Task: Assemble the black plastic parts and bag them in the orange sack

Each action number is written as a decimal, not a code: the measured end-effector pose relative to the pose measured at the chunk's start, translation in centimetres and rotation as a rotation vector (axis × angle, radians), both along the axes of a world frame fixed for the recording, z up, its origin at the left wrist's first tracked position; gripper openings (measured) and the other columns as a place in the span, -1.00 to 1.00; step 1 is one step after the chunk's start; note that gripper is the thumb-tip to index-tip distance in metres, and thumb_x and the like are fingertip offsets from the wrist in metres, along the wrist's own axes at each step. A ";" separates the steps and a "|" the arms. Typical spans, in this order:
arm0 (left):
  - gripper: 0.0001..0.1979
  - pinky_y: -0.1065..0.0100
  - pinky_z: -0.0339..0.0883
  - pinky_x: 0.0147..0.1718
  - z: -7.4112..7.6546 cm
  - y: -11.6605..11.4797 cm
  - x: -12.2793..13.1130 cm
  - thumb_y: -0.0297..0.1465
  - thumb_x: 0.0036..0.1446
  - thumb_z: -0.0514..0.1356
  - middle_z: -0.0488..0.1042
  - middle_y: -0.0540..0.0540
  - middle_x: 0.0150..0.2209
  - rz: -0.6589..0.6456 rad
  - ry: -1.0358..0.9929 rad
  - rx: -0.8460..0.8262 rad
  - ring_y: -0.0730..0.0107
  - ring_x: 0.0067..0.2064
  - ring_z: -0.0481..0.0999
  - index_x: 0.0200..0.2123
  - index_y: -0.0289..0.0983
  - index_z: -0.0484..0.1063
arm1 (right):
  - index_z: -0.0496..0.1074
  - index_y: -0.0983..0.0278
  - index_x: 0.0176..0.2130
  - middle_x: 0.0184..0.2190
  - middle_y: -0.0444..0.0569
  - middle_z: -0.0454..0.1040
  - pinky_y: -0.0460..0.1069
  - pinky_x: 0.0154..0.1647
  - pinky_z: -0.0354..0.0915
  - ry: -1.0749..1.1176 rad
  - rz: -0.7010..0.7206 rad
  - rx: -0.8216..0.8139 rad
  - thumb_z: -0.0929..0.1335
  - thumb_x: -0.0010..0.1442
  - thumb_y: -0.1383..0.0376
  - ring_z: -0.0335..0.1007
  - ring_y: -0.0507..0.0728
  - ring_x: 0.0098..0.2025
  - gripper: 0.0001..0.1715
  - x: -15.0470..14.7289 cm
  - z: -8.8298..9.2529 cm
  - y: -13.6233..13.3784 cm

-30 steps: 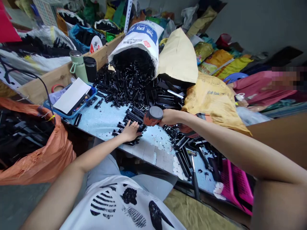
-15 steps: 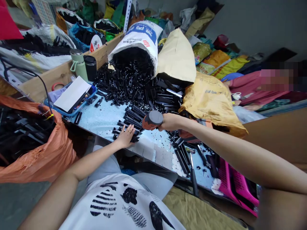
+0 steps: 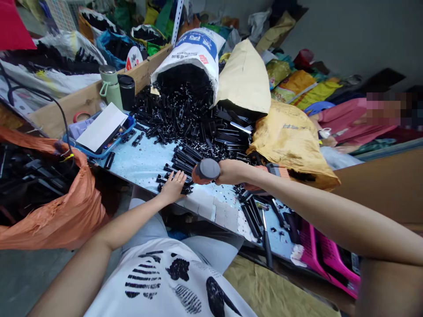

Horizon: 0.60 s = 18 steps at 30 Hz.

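Note:
My right hand is wrapped round the handle of an orange and grey cordless drill. The round back end of the drill faces me, and its tip is hidden. Beside it, to the left, my left hand lies with fingers spread on a row of long black plastic parts. A ring shows on one finger. Behind the row spreads a heap of small black parts and screws, spilling from a white woven sack.
A hammer lies at the table's front edge near pink baskets. Left stand a blue tray, a green bottle and a black cup. An orange sack hangs open lower left. Another person sits at right.
The drill and my right hand have shifted slightly left and down. My left hand stays on the black parts, and the whole view has moved a little.

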<state>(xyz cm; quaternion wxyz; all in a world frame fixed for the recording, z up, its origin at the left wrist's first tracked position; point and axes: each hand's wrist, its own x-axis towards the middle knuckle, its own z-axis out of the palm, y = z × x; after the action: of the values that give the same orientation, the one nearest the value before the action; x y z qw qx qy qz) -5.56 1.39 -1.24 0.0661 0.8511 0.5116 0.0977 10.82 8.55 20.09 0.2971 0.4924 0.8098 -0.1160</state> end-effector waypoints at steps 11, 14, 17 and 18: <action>-0.14 0.00 -0.22 0.24 -0.5 -0.2 -0.1 -0.08 0.00 0.23 0.06 -0.45 0.25 -0.021 -0.046 0.059 -0.05 0.31 -0.04 0.21 -0.53 0.10 | 0.53 0.30 -0.29 -0.44 -0.02 0.51 -0.08 -0.44 0.27 -0.020 -0.017 -0.160 0.38 -0.13 0.31 0.44 0.13 -0.40 -0.69 -1.1 -0.6 -2.2; -0.15 0.01 -0.24 0.25 -0.3 0.0 -0.2 -0.07 0.04 0.19 0.05 -0.43 0.26 -0.021 -0.034 0.067 -0.02 0.31 -0.05 0.24 -0.50 0.05 | 0.51 0.25 -0.22 -0.49 -0.09 0.48 -0.11 -0.51 0.25 0.148 -0.181 -0.234 0.39 -0.14 0.32 0.40 0.06 -0.50 -0.62 1.1 -1.1 -2.5; -0.19 -0.03 -0.25 0.24 -0.2 0.0 -0.3 -0.05 0.08 0.15 0.06 -0.40 0.26 -0.028 -0.047 0.079 -0.03 0.31 -0.05 0.24 -0.46 0.06 | 0.48 0.25 -0.18 -0.54 -0.12 0.44 -0.12 -0.56 0.25 0.386 -0.361 -0.289 0.41 -0.12 0.30 0.33 0.03 -0.56 -0.59 4.5 -1.8 -3.5; -0.25 -0.04 -0.24 0.23 -0.3 -0.1 -0.3 -0.06 0.10 0.13 0.07 -0.37 0.26 -0.050 -0.067 0.088 -0.02 0.31 -0.04 0.23 -0.42 0.10 | 0.47 0.26 -0.19 -0.56 -0.13 0.42 -0.11 -0.57 0.25 0.462 -0.414 -0.288 0.41 -0.12 0.27 0.31 0.02 -0.58 -0.60 5.9 -1.9 -4.0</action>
<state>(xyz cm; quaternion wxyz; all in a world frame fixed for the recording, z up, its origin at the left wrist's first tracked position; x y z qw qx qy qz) -5.85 1.34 -1.51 0.0482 0.8619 0.4828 0.1470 16.76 4.58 18.17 0.1426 0.5601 0.7138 -0.3955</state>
